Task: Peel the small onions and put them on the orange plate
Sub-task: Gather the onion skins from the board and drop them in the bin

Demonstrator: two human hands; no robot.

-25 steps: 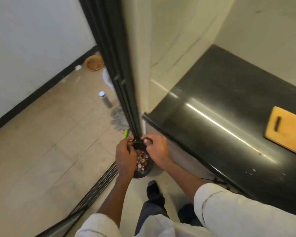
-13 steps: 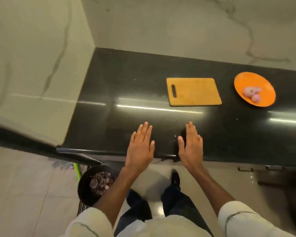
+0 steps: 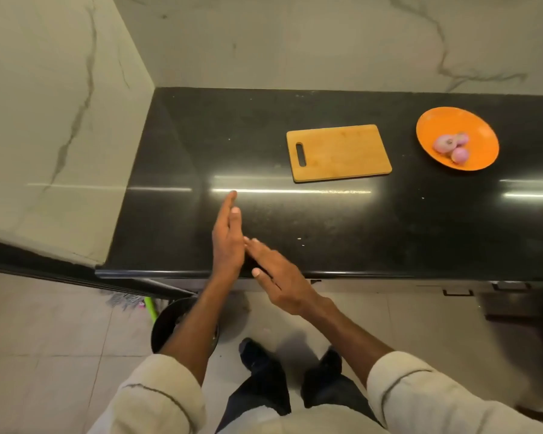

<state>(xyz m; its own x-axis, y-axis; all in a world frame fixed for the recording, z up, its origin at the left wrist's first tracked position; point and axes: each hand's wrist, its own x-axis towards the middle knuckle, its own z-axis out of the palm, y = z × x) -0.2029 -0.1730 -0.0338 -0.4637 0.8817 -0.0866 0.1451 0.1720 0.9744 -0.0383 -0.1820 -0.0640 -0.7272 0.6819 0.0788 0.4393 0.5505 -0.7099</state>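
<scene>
Left hand (image 3: 228, 242), right hand (image 3: 279, 277): fingers straight, touching each other, holding nothing.

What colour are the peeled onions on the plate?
Pale pinkish purple, seen in the head view: onions on the orange plate.

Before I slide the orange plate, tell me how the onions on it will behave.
The onions look round and smooth, so they would probably roll. The plate looks shallow, so a quick push might spill them. They sit bunched and would likely knock together.
</scene>
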